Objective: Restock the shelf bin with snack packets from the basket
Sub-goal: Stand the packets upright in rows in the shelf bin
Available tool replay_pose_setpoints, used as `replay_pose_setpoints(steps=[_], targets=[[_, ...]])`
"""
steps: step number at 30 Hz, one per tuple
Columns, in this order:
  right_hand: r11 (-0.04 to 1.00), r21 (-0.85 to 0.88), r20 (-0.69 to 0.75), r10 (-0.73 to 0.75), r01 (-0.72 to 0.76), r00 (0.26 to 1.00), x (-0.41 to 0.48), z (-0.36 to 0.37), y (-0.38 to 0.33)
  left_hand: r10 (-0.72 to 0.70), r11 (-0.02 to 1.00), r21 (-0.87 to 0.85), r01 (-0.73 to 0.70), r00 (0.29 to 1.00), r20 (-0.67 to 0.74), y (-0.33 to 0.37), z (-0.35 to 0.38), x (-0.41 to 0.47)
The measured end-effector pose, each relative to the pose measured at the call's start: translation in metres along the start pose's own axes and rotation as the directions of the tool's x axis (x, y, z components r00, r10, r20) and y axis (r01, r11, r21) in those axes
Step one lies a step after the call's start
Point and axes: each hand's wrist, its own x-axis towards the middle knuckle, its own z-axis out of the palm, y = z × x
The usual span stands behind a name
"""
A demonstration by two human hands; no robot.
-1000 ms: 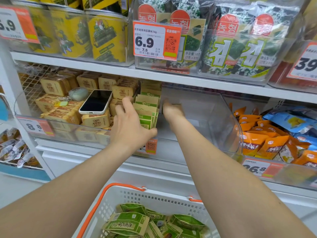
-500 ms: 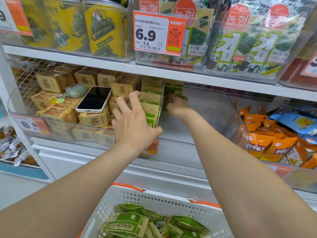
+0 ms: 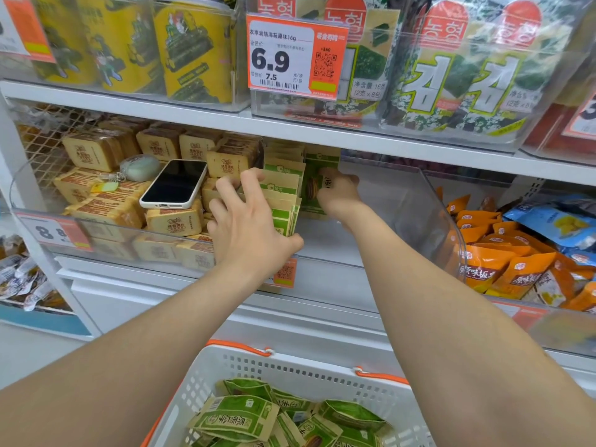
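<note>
A clear plastic shelf bin point(image 3: 429, 201) on the middle shelf holds a row of upright green-and-tan snack packets point(image 3: 283, 188) at its left side. My left hand point(image 3: 248, 221) rests against the front of that row with its fingers spread over the packet tops. My right hand point(image 3: 338, 195) grips one green packet point(image 3: 317, 171) standing upright just right of the row. Below, a white basket point(image 3: 309, 372) with orange handles holds several more green packets point(image 3: 238, 421) lying loose.
A phone point(image 3: 175, 183) and a small pale case lie on tan wrapped cakes point(image 3: 96, 153) in the left bin. Orange and blue bags point(image 3: 503, 262) fill the right bin. Seaweed packs and a 6.9 price tag point(image 3: 295, 56) sit on the shelf above.
My right hand has brought a green packet upright against the right side of the row. My left hand has shifted up slightly, fingers spreading over the packet tops.
</note>
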Motion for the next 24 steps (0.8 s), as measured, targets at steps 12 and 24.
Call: replay_pose_setpoints(steps=[12, 24], targets=[[0.975, -0.024, -0.187, 0.211, -0.219, 0.959, -0.009, 0.012, -0.018, -0.005, 1.0, -0.018, 0.005, 1.0, 0.003, 0.002, -0.002, -0.002], [0.602, 0.598, 0.53, 0.199, -0.529, 0.824, -0.049, 0.013, -0.029, -0.06, 0.99, -0.121, 0.075, 0.991, 0.119, 0.004, -0.018, -0.007]])
